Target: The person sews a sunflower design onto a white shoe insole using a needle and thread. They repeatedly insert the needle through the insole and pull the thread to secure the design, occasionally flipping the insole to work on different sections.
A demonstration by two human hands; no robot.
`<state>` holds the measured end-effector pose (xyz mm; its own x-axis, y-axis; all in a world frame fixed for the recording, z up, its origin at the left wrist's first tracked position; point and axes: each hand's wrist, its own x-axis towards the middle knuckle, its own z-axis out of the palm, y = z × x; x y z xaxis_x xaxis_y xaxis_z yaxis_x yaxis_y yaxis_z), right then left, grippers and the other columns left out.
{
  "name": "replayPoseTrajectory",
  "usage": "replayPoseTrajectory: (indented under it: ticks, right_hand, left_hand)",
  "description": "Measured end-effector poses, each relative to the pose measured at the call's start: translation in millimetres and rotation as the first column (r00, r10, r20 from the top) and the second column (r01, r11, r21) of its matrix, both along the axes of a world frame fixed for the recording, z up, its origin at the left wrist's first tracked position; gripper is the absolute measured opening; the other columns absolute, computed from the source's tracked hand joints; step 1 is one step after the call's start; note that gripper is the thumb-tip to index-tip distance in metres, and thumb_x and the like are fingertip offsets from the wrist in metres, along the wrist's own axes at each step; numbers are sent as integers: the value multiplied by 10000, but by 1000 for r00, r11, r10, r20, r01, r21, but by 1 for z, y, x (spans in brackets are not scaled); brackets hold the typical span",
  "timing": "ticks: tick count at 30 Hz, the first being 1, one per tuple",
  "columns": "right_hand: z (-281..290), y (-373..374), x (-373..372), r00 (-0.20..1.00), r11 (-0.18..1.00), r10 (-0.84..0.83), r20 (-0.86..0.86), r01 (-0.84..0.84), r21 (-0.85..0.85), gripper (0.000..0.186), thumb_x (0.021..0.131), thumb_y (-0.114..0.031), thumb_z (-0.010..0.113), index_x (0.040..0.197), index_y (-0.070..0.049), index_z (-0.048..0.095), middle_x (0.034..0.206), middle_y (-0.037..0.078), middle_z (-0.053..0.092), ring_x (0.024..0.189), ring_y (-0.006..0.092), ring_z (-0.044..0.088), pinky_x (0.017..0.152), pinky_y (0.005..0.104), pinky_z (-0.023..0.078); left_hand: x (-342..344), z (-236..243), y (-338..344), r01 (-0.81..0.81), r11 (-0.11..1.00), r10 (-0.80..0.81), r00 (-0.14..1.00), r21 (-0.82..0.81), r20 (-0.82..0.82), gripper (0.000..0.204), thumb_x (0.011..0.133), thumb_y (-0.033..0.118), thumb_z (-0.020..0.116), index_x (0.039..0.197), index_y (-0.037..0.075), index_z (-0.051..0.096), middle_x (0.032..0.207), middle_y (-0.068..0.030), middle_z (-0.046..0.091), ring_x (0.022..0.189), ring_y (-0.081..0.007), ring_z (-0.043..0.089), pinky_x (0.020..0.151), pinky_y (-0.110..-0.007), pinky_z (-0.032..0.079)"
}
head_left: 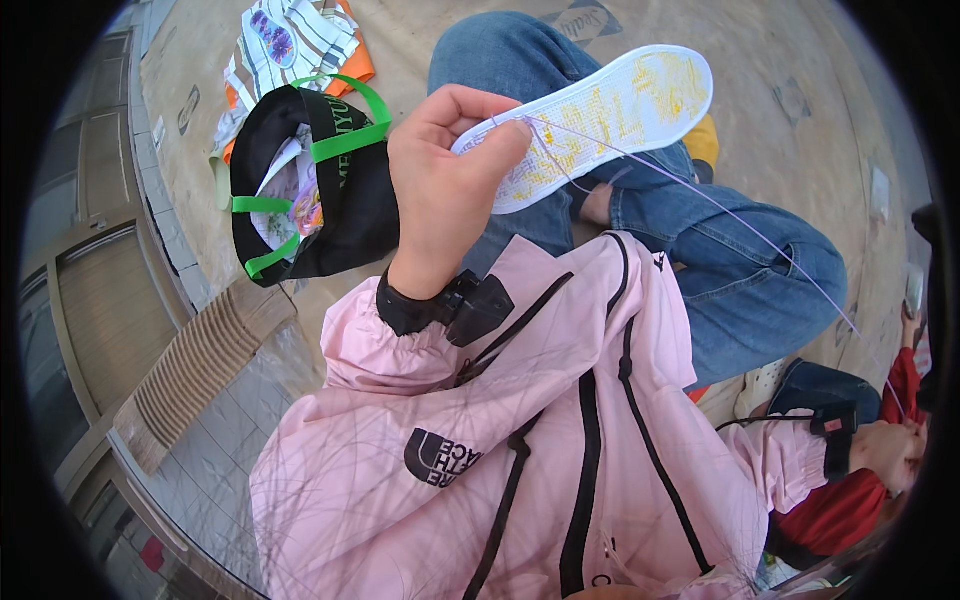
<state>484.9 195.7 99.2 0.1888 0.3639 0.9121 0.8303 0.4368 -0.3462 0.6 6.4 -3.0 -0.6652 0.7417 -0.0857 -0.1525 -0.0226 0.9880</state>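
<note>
My left hand grips a white insole with a grid surface and yellow pattern, thumb pressed on its face near the narrower end. A thin purple thread loops at the thumb and runs taut down to the right, to my right hand at the picture's edge, which is closed on it; its fingertips are hard to make out. The insole is held over my bent legs in blue jeans, above my pink jacket.
A black bag with green handles holds papers and coloured thread at the left. Striped and orange cloth lies behind it on brown sheeting. A corrugated cardboard strip lies lower left. A co-worker's hand and red sleeve show at the right.
</note>
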Motion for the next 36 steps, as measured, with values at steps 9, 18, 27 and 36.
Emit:
replayPoseTrajectory:
  ticks: [9, 18, 27, 36]
  right_hand:
    - [-59, -89, -250, 580, 394, 693, -428, -802, -449, 168, 866, 83, 652, 1025, 33, 631, 826, 59, 599, 703, 121, 547, 648, 224, 438]
    - [-79, -114, -302, 538, 404, 830, -145, -761, -508, 167, 773, 71, 711, 913, 17, 640, 789, 98, 573, 675, 189, 600, 579, 308, 485]
    - [-81, -87, -271, 692, 494, 596, -407, -715, -494, 47, 896, -4, 659, 898, 22, 619, 816, 23, 586, 679, 68, 514, 605, 196, 422]
    - [-75, -82, -260, 733, 553, 467, -494, -679, -483, 113, 927, -66, 671, 981, 30, 646, 846, 17, 643, 737, 57, 570, 668, 188, 456]
  left_hand:
    - [31, 26, 0, 178, 982, -176, 984, -67, 28, 149, 803, 18, 688, 926, -54, 646, 811, -91, 697, 696, -78, 643, 627, -211, 514]
    - [44, 33, 2, 243, 964, -234, 968, -109, 88, 128, 797, 17, 680, 904, -43, 641, 814, -71, 693, 697, -57, 616, 611, -210, 495]
    - [31, 29, -5, 301, 953, -289, 925, -15, 247, 152, 814, 16, 696, 940, -48, 638, 851, -95, 709, 718, -87, 657, 648, -223, 527]
    - [23, 28, -7, 311, 949, -310, 900, 47, 307, 161, 820, 13, 693, 956, -52, 635, 868, -110, 714, 729, -95, 666, 656, -225, 535]
